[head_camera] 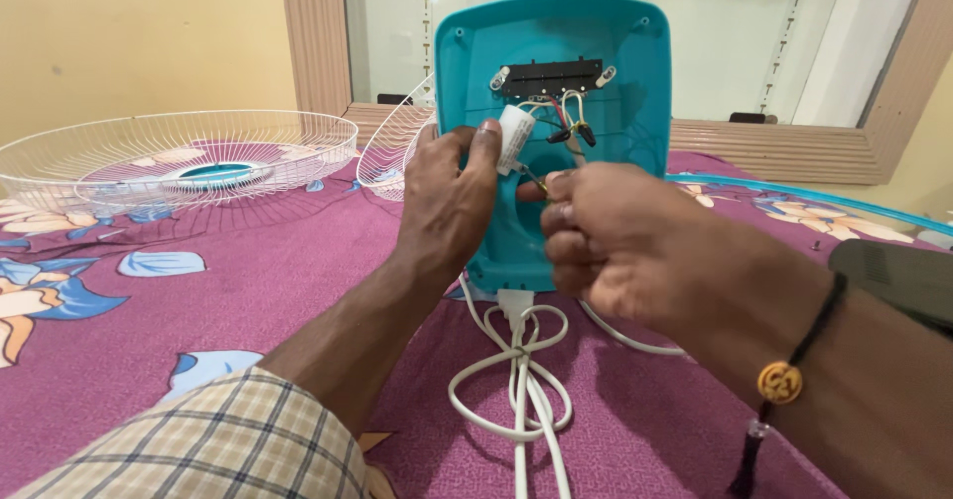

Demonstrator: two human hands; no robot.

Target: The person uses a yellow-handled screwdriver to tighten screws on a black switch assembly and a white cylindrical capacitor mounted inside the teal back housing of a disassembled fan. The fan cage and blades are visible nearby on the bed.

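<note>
White cord (pixel 521 380), bundled on purple cloth (pixel 248 290). Teal fan housing (pixel 596 62) upright, open, wires exposed. Left hand (pixel 447 201) pinches white capacitor (pixel 514 137); right hand (pixel 611 236) fisted around thin tool. 2 grilles (pixel 179 156) off; wiring unfinished.

Single head cam, looking down and forward over my forearms, close on my left hand (pixel 452 196) and right hand (pixel 606 241) at the teal plastic fan housing (pixel 615 72); purple floral bedsheet (pixel 248 290) fills the foreground.
</note>
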